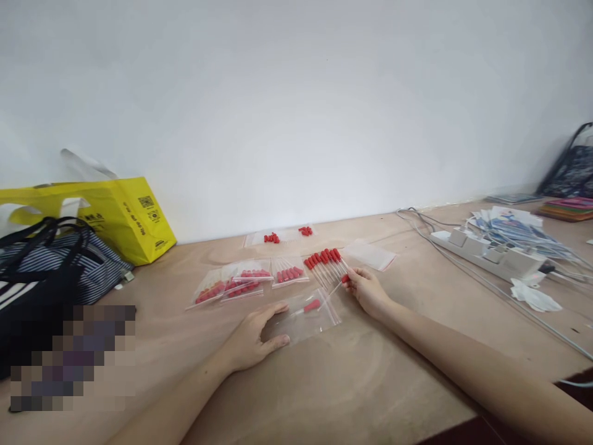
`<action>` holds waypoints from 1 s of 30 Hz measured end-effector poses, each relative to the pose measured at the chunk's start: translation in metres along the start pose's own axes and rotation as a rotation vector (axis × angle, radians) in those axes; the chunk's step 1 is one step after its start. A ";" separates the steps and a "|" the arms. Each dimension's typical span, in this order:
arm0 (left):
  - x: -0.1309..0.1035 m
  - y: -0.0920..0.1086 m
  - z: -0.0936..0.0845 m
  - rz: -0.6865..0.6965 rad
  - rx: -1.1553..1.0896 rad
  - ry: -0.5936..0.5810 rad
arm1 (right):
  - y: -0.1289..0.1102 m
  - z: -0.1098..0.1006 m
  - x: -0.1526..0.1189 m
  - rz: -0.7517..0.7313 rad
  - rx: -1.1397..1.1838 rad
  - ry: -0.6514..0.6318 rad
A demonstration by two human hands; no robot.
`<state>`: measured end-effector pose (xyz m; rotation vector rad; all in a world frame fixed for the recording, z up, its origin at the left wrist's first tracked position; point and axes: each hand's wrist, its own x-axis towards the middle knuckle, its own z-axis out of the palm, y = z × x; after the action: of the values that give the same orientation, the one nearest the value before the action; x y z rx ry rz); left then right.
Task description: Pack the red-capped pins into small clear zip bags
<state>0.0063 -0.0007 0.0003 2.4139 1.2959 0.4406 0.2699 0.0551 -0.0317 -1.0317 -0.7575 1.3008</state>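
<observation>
My left hand (pixel 259 337) rests on the table with thumb and fingers apart, touching the left end of a clear zip bag (pixel 301 322). Inside that bag lies one red-capped dropper (pixel 312 305). Pinched in my right hand (pixel 364 289) is another dropper (pixel 345 279) by its red bulb, its thin clear stem pointing down-left to the bag's zip end. Just behind is a row of several red-bulbed droppers (pixel 324 256). Filled zip bags (pixel 248 278) overlap to the left, with one more filled bag (pixel 290 272) beside them.
An empty-looking bag (pixel 370 254) lies right of the row. Near the wall is a bag with red bulbs (pixel 278 237). A yellow bag (pixel 139 216) and striped bag (pixel 104 262) stand left. At right are a power strip (pixel 491 256), cables, papers (pixel 514 225) and a tissue (pixel 535 296).
</observation>
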 end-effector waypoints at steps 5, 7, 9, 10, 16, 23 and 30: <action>0.000 -0.002 0.001 0.017 -0.004 0.010 | 0.004 0.005 -0.016 0.076 -0.048 -0.225; 0.000 -0.001 0.001 0.013 0.003 0.009 | 0.003 0.005 -0.020 0.049 -0.170 -0.313; 0.001 0.000 0.000 0.012 0.006 0.005 | 0.001 0.006 -0.022 0.043 -0.314 -0.405; 0.001 0.001 0.000 0.012 0.007 0.001 | 0.000 0.007 -0.021 0.049 -0.378 -0.451; 0.001 -0.001 0.001 0.024 0.013 0.006 | 0.006 0.014 -0.017 0.010 -0.571 -0.525; 0.001 -0.003 0.001 0.025 0.010 0.004 | -0.010 0.008 0.016 -0.199 -0.950 -0.487; -0.001 -0.003 0.001 0.015 -0.008 0.002 | -0.030 0.024 0.085 -0.491 -1.373 -0.035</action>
<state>0.0043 -0.0002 -0.0015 2.4183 1.2754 0.4515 0.2729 0.1437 -0.0039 -1.6866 -1.8842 0.2243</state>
